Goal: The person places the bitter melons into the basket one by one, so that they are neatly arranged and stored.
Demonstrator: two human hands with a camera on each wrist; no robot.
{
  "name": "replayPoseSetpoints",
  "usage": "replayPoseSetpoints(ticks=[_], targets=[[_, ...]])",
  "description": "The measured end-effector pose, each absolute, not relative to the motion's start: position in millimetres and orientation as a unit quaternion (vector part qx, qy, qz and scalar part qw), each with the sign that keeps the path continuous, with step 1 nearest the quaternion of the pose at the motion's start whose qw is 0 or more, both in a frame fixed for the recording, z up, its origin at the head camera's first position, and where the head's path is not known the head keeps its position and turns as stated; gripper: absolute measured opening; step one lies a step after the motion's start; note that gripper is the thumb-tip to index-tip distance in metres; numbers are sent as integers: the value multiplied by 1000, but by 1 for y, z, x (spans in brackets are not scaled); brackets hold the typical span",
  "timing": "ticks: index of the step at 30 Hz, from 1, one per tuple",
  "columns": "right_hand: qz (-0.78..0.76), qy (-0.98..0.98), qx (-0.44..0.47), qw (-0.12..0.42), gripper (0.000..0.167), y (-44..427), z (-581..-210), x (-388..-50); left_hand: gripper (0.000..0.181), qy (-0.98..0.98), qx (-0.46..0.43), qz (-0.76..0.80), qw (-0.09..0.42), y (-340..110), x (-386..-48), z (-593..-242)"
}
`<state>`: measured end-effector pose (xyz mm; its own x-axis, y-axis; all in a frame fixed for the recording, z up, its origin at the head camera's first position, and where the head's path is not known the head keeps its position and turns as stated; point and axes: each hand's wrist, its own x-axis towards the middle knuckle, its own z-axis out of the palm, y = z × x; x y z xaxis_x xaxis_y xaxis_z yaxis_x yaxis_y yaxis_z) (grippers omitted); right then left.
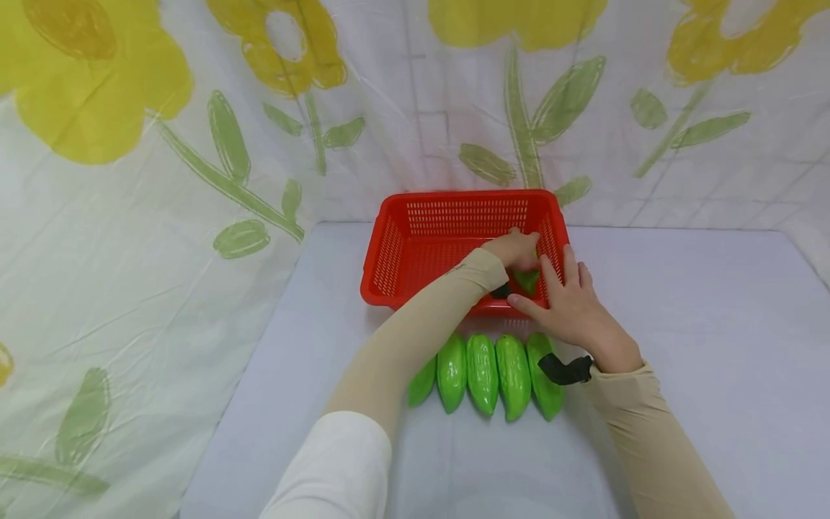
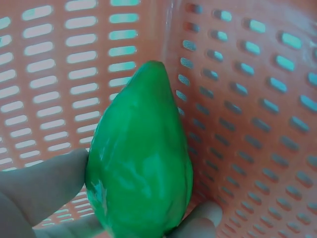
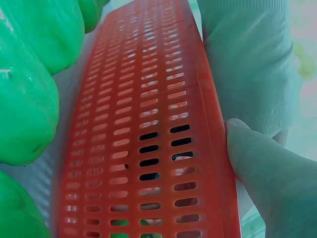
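A red perforated basket (image 1: 467,196) stands at the back of the table. Inside its right end, my left hand (image 1: 515,249) grips a glossy green, pointed fruit-like piece (image 2: 141,153), its exact kind unclear. The left wrist view shows fingers and thumb around its lower part, the tip toward a basket corner. My right hand (image 1: 573,306) rests spread on the basket's front right corner. Its thumb (image 3: 262,163) touches the front rim, while the other fingers lie fairly straight along the right side. In front of the basket, several similar green pieces (image 1: 483,375) lie side by side.
The pale table (image 1: 700,346) extends on both sides of the basket. A white cloth with yellow flowers (image 1: 389,130) hangs right behind it. My left forearm passes over the front rim and hides part of the row. A black wrist device (image 1: 565,370) covers part of the rightmost piece.
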<state>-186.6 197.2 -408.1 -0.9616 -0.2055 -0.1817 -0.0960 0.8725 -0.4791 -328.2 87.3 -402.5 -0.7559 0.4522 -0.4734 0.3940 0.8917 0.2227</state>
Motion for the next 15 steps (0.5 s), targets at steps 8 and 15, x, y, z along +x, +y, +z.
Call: replayPoseSetpoints(ticks=[8, 15], targets=[[-247, 960, -82, 107, 108, 197, -408, -187, 71, 933, 233, 55, 269, 85, -329, -399], [-245, 960, -83, 106, 107, 198, -409, -187, 72, 931, 227, 54, 282, 87, -331, -399]])
